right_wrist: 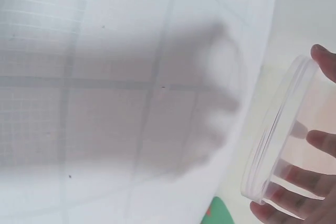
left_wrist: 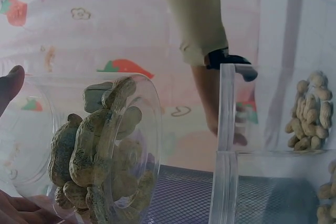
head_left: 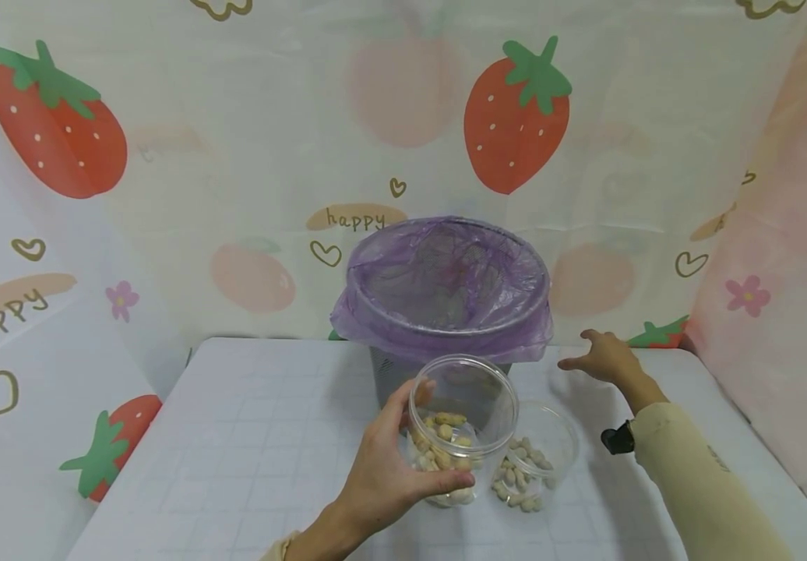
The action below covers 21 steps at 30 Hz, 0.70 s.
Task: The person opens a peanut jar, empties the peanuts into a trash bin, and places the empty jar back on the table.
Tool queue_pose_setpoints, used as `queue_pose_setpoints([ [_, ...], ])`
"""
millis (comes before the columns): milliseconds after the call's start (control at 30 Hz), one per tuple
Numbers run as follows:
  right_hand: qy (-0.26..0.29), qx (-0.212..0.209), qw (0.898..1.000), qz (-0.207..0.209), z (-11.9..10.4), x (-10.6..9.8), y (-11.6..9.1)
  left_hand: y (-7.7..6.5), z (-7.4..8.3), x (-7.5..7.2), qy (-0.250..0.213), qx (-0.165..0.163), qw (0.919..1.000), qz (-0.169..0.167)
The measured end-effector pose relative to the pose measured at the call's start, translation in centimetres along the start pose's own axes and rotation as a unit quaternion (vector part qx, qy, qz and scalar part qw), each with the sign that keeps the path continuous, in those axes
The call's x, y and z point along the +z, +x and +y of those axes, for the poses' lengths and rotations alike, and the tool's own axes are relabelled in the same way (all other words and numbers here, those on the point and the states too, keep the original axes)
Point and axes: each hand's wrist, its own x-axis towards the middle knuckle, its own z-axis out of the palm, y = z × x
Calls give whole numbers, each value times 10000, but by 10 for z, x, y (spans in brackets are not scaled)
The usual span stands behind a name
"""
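Observation:
My left hand (head_left: 382,460) grips a clear plastic jar (head_left: 495,440), its round mouth uncovered and tilted toward the head camera. Unshelled peanuts (left_wrist: 86,148) fill part of this jar. On the right, my right hand (head_left: 603,358) is raised over the table, fingers spread around the edge of a clear round lid (right_wrist: 278,129); the lid hardly shows in the head view. Just right of the held jar, another clear jar (head_left: 563,425) of peanuts stands on the table. In the left wrist view, a further clear jar (left_wrist: 226,187) stands beside it.
A mesh bin (head_left: 389,370) lined with a purple plastic bag (head_left: 523,347) stands behind the jars at the table's back. The white table (head_left: 256,444) ends at a strawberry-patterned cloth backdrop (head_left: 270,156). A dark band (head_left: 617,439) sits on the right wrist.

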Motion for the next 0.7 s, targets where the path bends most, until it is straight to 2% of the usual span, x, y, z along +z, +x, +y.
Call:
queue_pose_setpoints([
  [700,0,181,9996,-199,7,39,4,-2,0,0,-62,-55,10000,-12],
])
